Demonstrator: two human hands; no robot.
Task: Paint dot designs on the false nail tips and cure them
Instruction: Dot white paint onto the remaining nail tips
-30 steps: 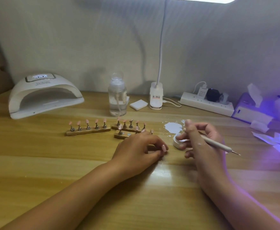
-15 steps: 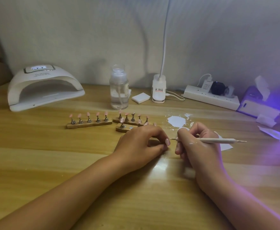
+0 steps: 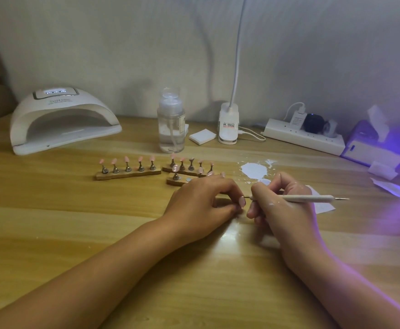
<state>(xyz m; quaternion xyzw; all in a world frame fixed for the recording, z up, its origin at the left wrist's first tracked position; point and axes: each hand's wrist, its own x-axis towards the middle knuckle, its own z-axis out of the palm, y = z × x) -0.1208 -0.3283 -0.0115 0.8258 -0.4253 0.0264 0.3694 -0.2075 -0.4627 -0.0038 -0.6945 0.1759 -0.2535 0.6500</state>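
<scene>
My left hand point(image 3: 202, 205) rests on the wooden table and pinches a small stand carrying a pink false nail tip point(image 3: 242, 201); the stand is mostly hidden by my fingers. My right hand point(image 3: 281, 205) grips a white dotting pen point(image 3: 313, 198) held level, its left metal point touching the nail tip. Behind my hands stand a wooden holder point(image 3: 128, 174) with several pink tips and two more holders point(image 3: 187, 171) close together. A white curing lamp point(image 3: 61, 119) sits at the back left.
A clear pump bottle point(image 3: 171, 124), a white pad point(image 3: 202, 137), a clip lamp base point(image 3: 228, 124) and a power strip point(image 3: 305, 136) line the back. White spilled paint point(image 3: 253, 170) lies behind my right hand. Tissues and a purple-lit box point(image 3: 372, 148) crowd the right.
My right hand left the small white pot, swung the pen level and brought its tip to the nail tip. My left hand stayed put.
</scene>
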